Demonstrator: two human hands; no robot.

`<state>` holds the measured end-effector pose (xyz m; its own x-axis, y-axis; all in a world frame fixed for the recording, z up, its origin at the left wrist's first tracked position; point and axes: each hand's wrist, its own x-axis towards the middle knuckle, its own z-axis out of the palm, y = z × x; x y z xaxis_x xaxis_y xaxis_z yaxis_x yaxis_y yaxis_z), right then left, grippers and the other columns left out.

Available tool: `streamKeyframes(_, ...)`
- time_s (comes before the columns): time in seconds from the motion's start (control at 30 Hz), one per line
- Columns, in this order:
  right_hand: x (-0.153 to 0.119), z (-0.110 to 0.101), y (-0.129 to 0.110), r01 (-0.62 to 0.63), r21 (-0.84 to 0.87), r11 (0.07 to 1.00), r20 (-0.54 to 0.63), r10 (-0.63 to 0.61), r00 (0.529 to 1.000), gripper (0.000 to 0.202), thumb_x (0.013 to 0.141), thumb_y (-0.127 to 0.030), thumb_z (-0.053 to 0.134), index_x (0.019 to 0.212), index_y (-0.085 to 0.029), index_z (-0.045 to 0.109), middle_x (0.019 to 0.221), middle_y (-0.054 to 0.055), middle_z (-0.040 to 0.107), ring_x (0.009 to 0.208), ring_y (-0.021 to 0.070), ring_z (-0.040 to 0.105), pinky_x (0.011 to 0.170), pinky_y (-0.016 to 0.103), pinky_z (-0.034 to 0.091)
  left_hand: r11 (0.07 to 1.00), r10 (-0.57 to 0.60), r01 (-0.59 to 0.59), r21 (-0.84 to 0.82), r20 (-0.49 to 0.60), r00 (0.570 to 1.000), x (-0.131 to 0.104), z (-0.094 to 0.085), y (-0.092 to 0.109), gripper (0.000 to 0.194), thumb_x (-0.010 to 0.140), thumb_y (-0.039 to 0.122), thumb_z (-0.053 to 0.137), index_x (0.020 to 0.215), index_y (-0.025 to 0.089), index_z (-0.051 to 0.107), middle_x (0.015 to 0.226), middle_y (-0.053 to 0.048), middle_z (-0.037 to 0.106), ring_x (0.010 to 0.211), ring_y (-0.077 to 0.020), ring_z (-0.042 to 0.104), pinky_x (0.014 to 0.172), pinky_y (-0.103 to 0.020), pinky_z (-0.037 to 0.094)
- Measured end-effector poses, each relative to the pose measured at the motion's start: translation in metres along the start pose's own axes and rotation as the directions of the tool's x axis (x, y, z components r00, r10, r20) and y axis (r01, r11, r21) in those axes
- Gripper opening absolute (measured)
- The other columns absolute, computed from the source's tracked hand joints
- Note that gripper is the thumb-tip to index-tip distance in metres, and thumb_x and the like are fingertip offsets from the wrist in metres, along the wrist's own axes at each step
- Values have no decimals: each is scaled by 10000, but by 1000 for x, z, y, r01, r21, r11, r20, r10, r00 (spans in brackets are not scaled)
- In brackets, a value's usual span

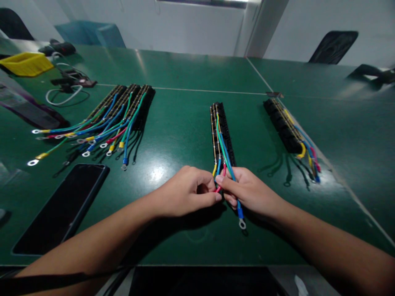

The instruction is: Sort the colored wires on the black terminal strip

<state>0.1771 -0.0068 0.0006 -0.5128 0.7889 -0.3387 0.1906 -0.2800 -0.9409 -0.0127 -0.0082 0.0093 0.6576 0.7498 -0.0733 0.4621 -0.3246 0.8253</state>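
A black strip of sockets (227, 131) with brass rails lies lengthwise in front of me, its coloured wires running toward my hands. My left hand (193, 191) pinches the red wire (219, 188) near its lower end. Against the other side of the bundle, my right hand (247, 187) is closed on the wires, with thumb and fingers around them. A blue wire with a ring terminal (242, 223) sticks out below the right hand. Yellow, blue and green wires also reach this spot. The ends of the other wires are hidden by my fingers.
Several similar wired strips (131, 98) lie side by side at the left, ring terminals toward me. Another wired strip (282, 125) lies at the right. A phone (63, 209) rests at the near left. Farther left are a yellow bin (27, 63) and a cable (66, 100).
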Motion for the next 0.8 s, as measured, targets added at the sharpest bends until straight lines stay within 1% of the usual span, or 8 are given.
streamKeyframes(0.13,1,0,1,5,13,1000,20,-5,1000,245,885,-375,552,763,-168,506,467,-71,457,400,68,380,427,204,310,995,92,-93,46,15,996,0,-2,1,225,899,269,489,752,131,589,586,59,482,524,-43,394,499,-164,273)
streamKeyframes(0.23,2,-1,3,16,24,1000,19,-16,1000,246,875,-378,568,770,-165,507,466,-72,459,394,65,375,421,202,307,998,49,-50,43,22,999,0,-2,2,224,879,294,528,737,130,582,585,58,494,524,-43,406,494,-162,274)
streamKeyframes(0.33,3,-2,4,33,5,999,26,-33,999,246,880,-375,566,779,-155,530,471,-66,468,403,66,385,427,203,307,1000,-19,19,-1,30,999,0,-1,0,259,826,369,612,727,132,576,594,52,529,535,-51,443,488,-159,285)
streamKeyframes(0.4,3,-2,4,46,-1,999,33,-46,998,254,890,-381,554,787,-149,547,478,-62,475,411,65,389,430,202,305,999,-33,34,-30,40,999,0,0,-1,287,799,406,644,736,133,580,603,49,543,544,-55,458,489,-158,290)
streamKeyframes(0.5,3,-2,3,38,8,999,31,-38,999,258,889,-386,557,780,-152,539,479,-63,474,408,65,390,427,200,309,1000,-21,22,-17,29,999,0,0,-1,271,829,384,610,733,133,580,594,53,527,535,-49,437,487,-159,280)
streamKeyframes(0.67,3,-1,3,19,30,999,21,-20,1000,244,882,-370,566,770,-161,513,468,-69,470,392,62,384,415,192,311,994,93,-94,48,25,995,0,-2,2,235,912,269,475,761,134,595,596,60,492,529,-39,401,512,-162,278)
streamKeyframes(0.73,3,-1,3,22,33,999,25,-23,999,238,880,-363,570,769,-161,512,469,-70,470,392,61,386,415,192,313,994,89,-90,59,19,996,0,-2,2,238,907,270,484,747,132,592,589,60,484,525,-39,396,510,-163,276)
streamKeyframes(0.8,2,-1,3,31,29,999,31,-31,999,233,884,-353,566,766,-158,514,474,-68,472,399,62,391,423,194,317,998,46,-47,51,17,999,0,-2,0,242,881,307,534,724,130,585,583,57,497,526,-42,409,498,-163,275)
